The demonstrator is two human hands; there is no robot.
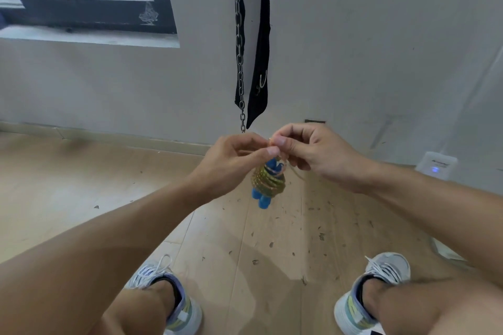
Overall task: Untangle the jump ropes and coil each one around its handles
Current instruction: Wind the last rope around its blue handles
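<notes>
Above the floor (109,185), both hands, left (231,160) and right (313,152), pinch the rope (268,179) end, its coil round blue handles (261,198) nearly done.

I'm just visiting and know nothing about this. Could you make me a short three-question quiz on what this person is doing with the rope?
1. True or false: the rope is already wound around the blue handles.
2. What hangs on the wall behind? A) chain and black strap B) towel C) clock
3. Which of the hands pinch the rope's top end?

Key: 1 true. 2 A: chain, black strap. 3 both: left hand, right hand.
</notes>
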